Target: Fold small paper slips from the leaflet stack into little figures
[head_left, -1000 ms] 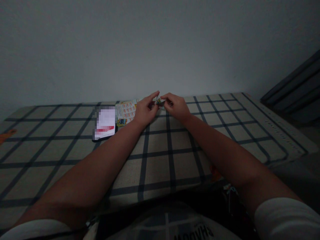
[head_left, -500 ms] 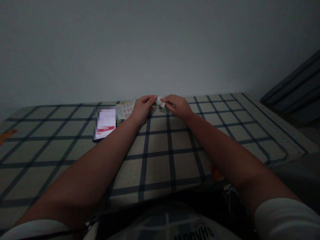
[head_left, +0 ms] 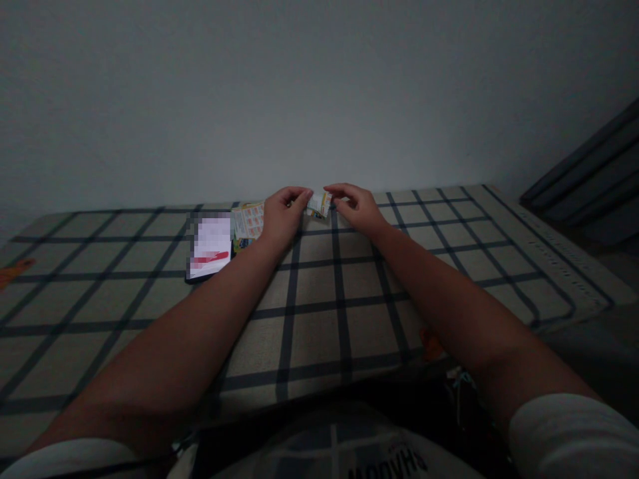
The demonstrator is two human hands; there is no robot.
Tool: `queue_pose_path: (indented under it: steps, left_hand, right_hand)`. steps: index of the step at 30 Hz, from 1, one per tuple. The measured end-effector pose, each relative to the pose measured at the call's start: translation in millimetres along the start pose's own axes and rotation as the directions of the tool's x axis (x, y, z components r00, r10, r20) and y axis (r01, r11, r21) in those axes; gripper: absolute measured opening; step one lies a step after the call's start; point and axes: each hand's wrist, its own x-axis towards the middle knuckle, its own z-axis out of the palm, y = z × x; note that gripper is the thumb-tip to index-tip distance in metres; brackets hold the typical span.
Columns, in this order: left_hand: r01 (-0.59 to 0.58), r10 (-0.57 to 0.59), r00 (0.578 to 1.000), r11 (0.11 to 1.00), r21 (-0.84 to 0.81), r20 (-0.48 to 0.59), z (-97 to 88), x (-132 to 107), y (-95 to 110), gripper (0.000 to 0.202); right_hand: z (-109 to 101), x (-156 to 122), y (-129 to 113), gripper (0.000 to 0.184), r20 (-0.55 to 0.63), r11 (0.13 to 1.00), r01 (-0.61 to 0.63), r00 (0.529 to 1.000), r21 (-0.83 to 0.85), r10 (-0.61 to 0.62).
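Note:
Between my hands is a small printed piece of paper (head_left: pixel 319 202), white with yellow and dark marks. My left hand (head_left: pixel 285 214) pinches its left end between thumb and fingers. At the paper's right edge is my right hand (head_left: pixel 358 209), its thumb and index finger apart; whether a fingertip touches the paper I cannot tell. Left of my left hand lies a printed sheet (head_left: pixel 249 221) with rows of orange and white boxes, partly hidden behind that hand.
A phone-like device (head_left: pixel 212 246) with a bright, blurred-out screen lies beside the sheet. Everything rests on a checked cloth (head_left: pixel 319 286) that covers the surface up to a plain wall (head_left: pixel 319 93). Dark folded fabric (head_left: pixel 594 173) hangs at the right.
My right thumb and index finger have parted from their pinch on the paper. The paper now looks flatter and shows more print. My left hand keeps its hold, shifted slightly left.

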Motion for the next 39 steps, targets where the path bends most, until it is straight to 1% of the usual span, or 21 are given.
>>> queue_pose_path:
  steps: [2,5,8,12,17,21,24,25,27,29,30,31,32,33,34,36,39]
  left_hand:
    - [-0.062,0.063,0.998,0.997,0.054,-0.021,-0.5,-2.6,4.9,0.023]
    - [-0.129,0.129,0.992,0.986,0.102,0.003,-0.7,-4.5,7.9,0.022]
    - [-0.217,0.212,0.976,0.971,0.103,0.056,-1.1,-2.9,4.4,0.022]
    - [-0.333,0.315,0.939,0.933,0.137,0.135,-2.8,0.8,-0.4,0.009]
    - [-0.462,0.452,0.886,0.849,0.255,0.101,-4.8,-0.3,3.3,0.01]
    - [-0.485,0.479,0.872,0.822,0.299,0.099,-5.2,-3.1,5.3,0.014]
    - [-0.486,0.473,0.873,0.824,0.292,0.119,-5.9,-4.4,4.8,0.015]
    - [-0.481,0.464,0.876,0.833,0.275,0.128,-6.2,-4.6,4.2,0.021]
    - [-0.439,0.419,0.898,0.869,0.23,0.131,-6.5,-4.3,2.1,0.042]
    - [-0.328,0.313,0.944,0.929,0.17,0.107,-5.8,-3.7,-1.5,0.057]
    - [-0.244,0.232,0.967,0.961,0.133,0.101,-5.0,-3.5,-3.4,0.059]
    - [-0.149,0.138,0.983,0.984,0.093,0.118,-4.1,-3.4,-5.3,0.061]
    - [-0.063,0.051,0.984,0.996,0.064,0.168,-3.0,-3.5,-6.9,0.061]
    - [-0.004,-0.007,0.978,0.999,0.052,0.209,-1.9,-3.6,-8.2,0.06]
    - [0.024,-0.037,0.971,0.998,0.055,0.237,-0.9,-3.7,-9.2,0.058]
    - [0.003,-0.021,0.97,0.997,0.078,0.242,0.7,-3.6,-10.8,0.052]
    - [-0.045,0.026,0.979,0.995,0.089,0.201,1.5,-1.8,-15.0,0.043]
  right_hand:
    - [0.0,1.3,-0.7,0.03,0.01,1.0,0.007,1.0,-0.012,-0.007]
    - [-0.1,2.9,0.5,0.025,-0.003,0.999,0.039,0.999,-0.012,-0.039]
    - [-0.6,3.7,4.9,0.025,-0.036,0.997,0.075,0.997,0.013,-0.074]
    - [-2.2,4.6,9.5,0.028,-0.041,0.994,0.113,0.993,0.006,-0.113]
    - [-6.8,5.5,7.6,0.028,0.029,0.983,0.177,0.984,-0.052,-0.176]
    - [-10.2,5.7,6.1,0.023,0.075,0.964,0.246,0.968,-0.105,-0.239]
    - [-12.3,5.4,7.0,0.019,0.066,0.937,0.294,0.956,-0.189,-0.286]
    - [-13.1,5.2,7.5,0.017,0.065,0.926,0.308,0.951,-0.218,-0.301]
    - [-14.8,4.2,8.4,0.016,0.068,0.901,0.339,0.94,-0.272,-0.333]
    - [-16.0,2.9,8.9,0.017,0.079,0.869,0.373,0.927,-0.325,-0.368]
    - [-16.2,2.2,8.9,0.017,0.092,0.852,0.388,0.92,-0.351,-0.381]
    - [-16.1,1.5,8.6,0.018,0.111,0.835,0.402,0.914,-0.377,-0.39]
    - [-15.7,0.8,8.2,0.018,0.137,0.818,0.413,0.909,-0.399,-0.393]
    - [-15.1,0.3,7.7,0.018,0.169,0.805,0.423,0.906,-0.416,-0.388]
    - [-14.5,-0.1,7.1,0.017,0.201,0.797,0.428,0.904,-0.426,-0.379]
    - [-13.6,-0.3,6.2,0.016,0.241,0.802,0.416,0.908,-0.43,-0.342]
    - [-13.1,0.4,6.2,0.024,0.221,0.86,0.357,0.931,-0.365,-0.292]
